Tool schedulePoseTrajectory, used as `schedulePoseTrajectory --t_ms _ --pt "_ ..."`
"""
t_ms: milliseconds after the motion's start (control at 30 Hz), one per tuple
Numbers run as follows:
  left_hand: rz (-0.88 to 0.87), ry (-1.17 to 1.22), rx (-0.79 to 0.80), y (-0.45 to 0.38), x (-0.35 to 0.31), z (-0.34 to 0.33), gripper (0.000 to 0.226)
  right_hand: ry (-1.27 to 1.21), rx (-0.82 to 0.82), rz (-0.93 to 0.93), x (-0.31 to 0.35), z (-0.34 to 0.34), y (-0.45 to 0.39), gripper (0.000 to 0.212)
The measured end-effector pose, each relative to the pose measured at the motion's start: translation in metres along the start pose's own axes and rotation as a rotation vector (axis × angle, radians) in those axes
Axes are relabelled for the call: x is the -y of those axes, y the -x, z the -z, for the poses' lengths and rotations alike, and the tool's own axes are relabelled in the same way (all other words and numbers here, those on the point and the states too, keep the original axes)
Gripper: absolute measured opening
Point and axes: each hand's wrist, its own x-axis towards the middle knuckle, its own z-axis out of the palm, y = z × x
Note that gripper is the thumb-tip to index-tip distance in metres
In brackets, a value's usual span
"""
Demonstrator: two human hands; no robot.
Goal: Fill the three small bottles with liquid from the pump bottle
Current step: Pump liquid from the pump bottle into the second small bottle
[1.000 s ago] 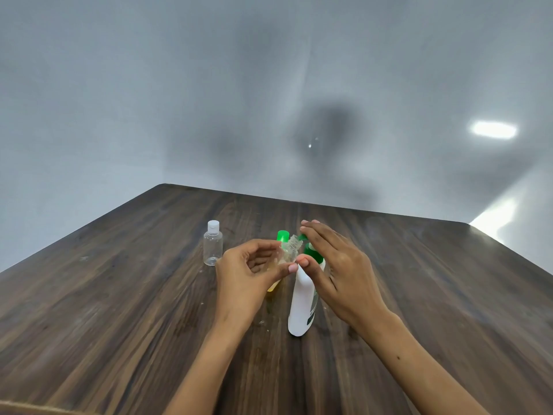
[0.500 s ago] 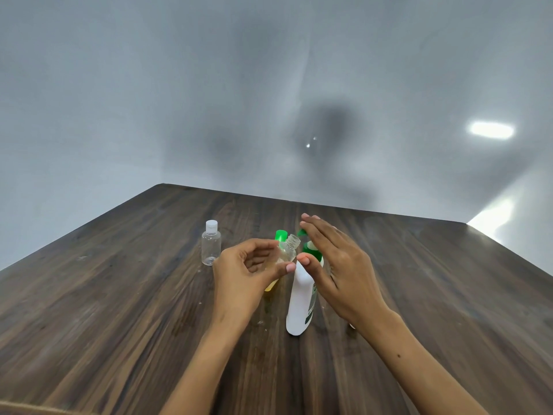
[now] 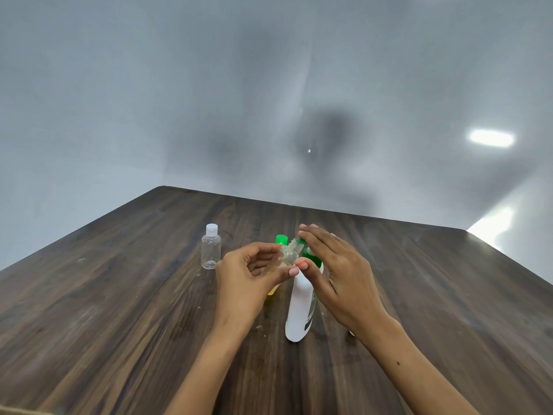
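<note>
I see left hand (image 3: 248, 283) at frame centre, fingers pinching open small bottle (image 3: 289, 255), tilted at pump bottle (image 3: 300, 307) nozzle. Right hand (image 3: 338, 274) fingers straight, pressing pump. Risk: neck off nozzle, liquid spills onto worktop (image 3: 119, 295); hard press tips pump bottle.

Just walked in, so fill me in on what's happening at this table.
A person is filling small bottles. The left hand holds an uncapped small clear bottle tilted at the green pump of the white pump bottle, while the right hand rests straight fingers on the pump. A capped clear bottle stands apart to the left.
</note>
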Motion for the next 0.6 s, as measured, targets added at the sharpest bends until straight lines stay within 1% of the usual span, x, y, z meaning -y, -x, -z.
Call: schedulePoseTrajectory --t_ms 233,433,600 --pt "-0.009 -0.017 0.003 0.0027 -0.0013 0.0017 0.049 0.027 0.019 0.01 0.0003 0.0014 -0.0021 0.076" --pt "-0.018 -0.025 -0.008 0.0014 -0.0005 0.0022 0.05 0.019 -0.027 -0.009 0.0045 -0.0004 0.0018 0.074" --pt "-0.015 -0.061 -0.01 0.0005 0.0016 0.0037 0.041 0.031 -0.015 -0.001 0.0003 0.0014 0.0001 0.075"
